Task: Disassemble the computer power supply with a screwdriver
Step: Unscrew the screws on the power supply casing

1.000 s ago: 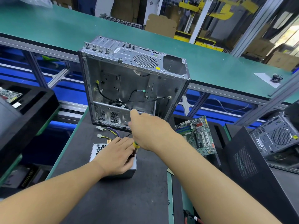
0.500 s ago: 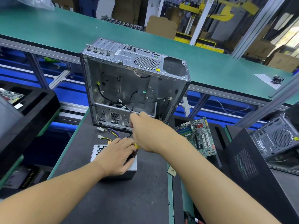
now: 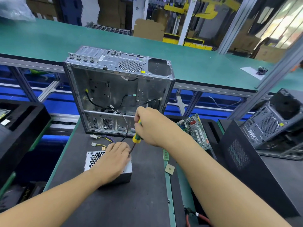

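A small grey power supply (image 3: 94, 158) with a honeycomb grille lies on the dark mat (image 3: 131, 202). My left hand (image 3: 114, 161) rests on top of it, fingers curled over its far edge. My right hand (image 3: 152, 126) grips the yellow-green handle of a screwdriver (image 3: 136, 136). The screwdriver points down, and its shaft meets the power supply's far right corner by my left fingertips. The power supply's coloured cables (image 3: 103, 139) trail away toward the back.
An open metal computer case (image 3: 118, 89) stands upright just behind the power supply. A green motherboard (image 3: 195, 130) lies to the right. A black case panel (image 3: 242, 161) and another computer case (image 3: 270, 126) are at the far right. Black foam trays (image 3: 21, 122) sit left.
My right hand has lifted higher, showing more of the screwdriver handle. My left hand stays on the power supply. The camera has shifted slightly.
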{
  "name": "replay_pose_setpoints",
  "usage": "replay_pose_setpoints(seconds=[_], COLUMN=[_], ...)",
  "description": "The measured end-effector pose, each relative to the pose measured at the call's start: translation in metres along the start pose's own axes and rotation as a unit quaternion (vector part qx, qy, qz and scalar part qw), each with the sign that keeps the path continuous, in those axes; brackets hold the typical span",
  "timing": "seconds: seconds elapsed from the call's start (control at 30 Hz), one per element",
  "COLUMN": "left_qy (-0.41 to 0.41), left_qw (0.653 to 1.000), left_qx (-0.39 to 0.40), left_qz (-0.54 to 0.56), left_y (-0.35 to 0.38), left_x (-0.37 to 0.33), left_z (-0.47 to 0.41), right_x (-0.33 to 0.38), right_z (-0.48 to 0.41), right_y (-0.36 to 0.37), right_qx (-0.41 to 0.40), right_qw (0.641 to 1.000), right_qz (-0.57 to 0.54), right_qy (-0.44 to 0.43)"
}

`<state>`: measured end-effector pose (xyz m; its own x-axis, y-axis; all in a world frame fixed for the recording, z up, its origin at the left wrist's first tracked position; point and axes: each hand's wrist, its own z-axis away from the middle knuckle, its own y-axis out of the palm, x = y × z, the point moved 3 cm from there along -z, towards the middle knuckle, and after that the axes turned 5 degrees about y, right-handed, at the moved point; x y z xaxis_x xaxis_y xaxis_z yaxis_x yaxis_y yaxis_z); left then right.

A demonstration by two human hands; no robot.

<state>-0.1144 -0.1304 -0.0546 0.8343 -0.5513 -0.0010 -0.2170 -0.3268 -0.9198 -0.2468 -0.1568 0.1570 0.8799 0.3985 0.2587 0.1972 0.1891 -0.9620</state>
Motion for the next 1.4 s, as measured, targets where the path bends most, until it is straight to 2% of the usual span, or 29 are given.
replay_pose_setpoints(seconds=[0.1, 0.17, 0.2, 0.27, 0.3, 0.33, 0.37, 0.4, 0.5, 0.53, 0.6, 0.7, 0.73, 0.77, 0.83, 0.87, 0.9, 0.93, 0.97, 1.0, 1.07, 1.1, 1.13, 1.17, 1.27, 1.33, 1.4], left_qy=[-0.016, -0.13, -0.205, -0.327, -0.343, -0.348, -0.36, -0.387, -0.452, -0.454, -0.462, -0.495, -0.497, -0.494, -0.469, -0.448, -0.43, -0.417, -0.406, -0.387, -0.308, -0.249, -0.19, -0.14, -0.031, 0.006, -0.009], left_qw=[0.999, 0.987, 0.967, 0.885, 0.853, 0.835, 0.81, 0.764, 0.571, 0.534, 0.502, 0.5, 0.485, 0.448, 0.342, 0.311, 0.31, 0.329, 0.385, 0.478, 0.714, 0.811, 0.873, 0.906, 0.95, 0.959, 0.953], left_qx=[0.029, 0.044, 0.043, 0.014, -0.011, -0.021, -0.013, 0.016, 0.197, 0.254, 0.312, 0.339, 0.348, 0.35, 0.342, 0.344, 0.349, 0.352, 0.347, 0.332, 0.271, 0.232, 0.198, 0.173, 0.187, 0.215, 0.242], left_qz=[0.009, 0.088, 0.144, 0.331, 0.394, 0.425, 0.462, 0.516, 0.656, 0.667, 0.661, 0.625, 0.63, 0.658, 0.739, 0.764, 0.773, 0.771, 0.753, 0.715, 0.568, 0.476, 0.403, 0.359, 0.248, 0.187, 0.182], left_y=[0.002, -0.002, -0.007, -0.015, -0.022, -0.027, -0.028, -0.027, -0.014, -0.01, 0.003, 0.027, 0.033, 0.036, 0.037, 0.038, 0.038, 0.039, 0.039, 0.037, 0.026, 0.02, 0.011, 0.003, -0.013, -0.016, -0.02], left_x=[0.003, 0.006, 0.008, 0.004, -0.003, -0.012, -0.022, -0.033, -0.08, -0.095, -0.121, -0.151, -0.161, -0.169, -0.18, -0.18, -0.176, -0.17, -0.161, -0.148, -0.117, -0.099, -0.084, -0.07, -0.027, 0.003, 0.032], left_z=[-0.001, -0.007, -0.01, -0.014, -0.018, -0.023, -0.029, -0.036, -0.048, -0.05, -0.052, -0.058, -0.062, -0.068, -0.081, -0.087, -0.091, -0.094, -0.098, -0.1, -0.103, -0.103, -0.101, -0.098, -0.078, -0.054, -0.021], right_x=[-0.006, -0.011, -0.014, -0.023, -0.028, -0.034, -0.041, -0.048, -0.071, -0.079, -0.096, -0.119, -0.125, -0.131, -0.142, -0.146, -0.149, -0.151, -0.152, -0.151, -0.144, -0.139, -0.133, -0.127, -0.103, -0.083, -0.061], right_z=[0.003, 0.005, 0.007, 0.011, 0.012, 0.013, 0.014, 0.015, 0.021, 0.025, 0.037, 0.057, 0.063, 0.069, 0.076, 0.078, 0.078, 0.077, 0.074, 0.071, 0.063, 0.058, 0.054, 0.049, 0.033, 0.021, 0.009], right_y=[-0.007, -0.008, -0.01, -0.012, -0.012, -0.012, -0.011, -0.01, -0.004, -0.003, -0.001, 0.001, 0.001, 0.001, 0.0, -0.001, -0.002, -0.003, -0.004, -0.004, -0.006, -0.006, -0.005, -0.004, -0.002, 0.0, 0.0], right_qx=[-0.033, -0.035, -0.038, -0.047, -0.05, -0.049, -0.049, -0.044, -0.004, 0.009, 0.017, 0.025, 0.032, 0.041, 0.051, 0.049, 0.047, 0.046, 0.046, 0.044, 0.033, 0.021, 0.012, 0.005, -0.004, -0.005, -0.014], right_qw=[0.999, 0.998, 0.997, 0.996, 0.995, 0.995, 0.993, 0.991, 0.984, 0.981, 0.974, 0.963, 0.96, 0.958, 0.953, 0.952, 0.951, 0.951, 0.951, 0.952, 0.954, 0.957, 0.96, 0.963, 0.972, 0.977, 0.98], right_qz=[-0.026, -0.035, -0.04, -0.047, -0.038, -0.026, -0.026, -0.024, 0.013, 0.02, 0.018, 0.009, 0.006, 0.006, 0.011, 0.015, 0.019, 0.021, 0.023, 0.022, 0.016, 0.015, 0.011, -0.001, -0.04, -0.054, -0.081], right_qy=[0.026, 0.038, 0.044, 0.064, 0.074, 0.086, 0.104, 0.126, 0.176, 0.193, 0.227, 0.267, 0.277, 0.285, 0.298, 0.302, 0.304, 0.304, 0.304, 0.303, 0.296, 0.289, 0.279, 0.268, 0.232, 0.204, 0.179])
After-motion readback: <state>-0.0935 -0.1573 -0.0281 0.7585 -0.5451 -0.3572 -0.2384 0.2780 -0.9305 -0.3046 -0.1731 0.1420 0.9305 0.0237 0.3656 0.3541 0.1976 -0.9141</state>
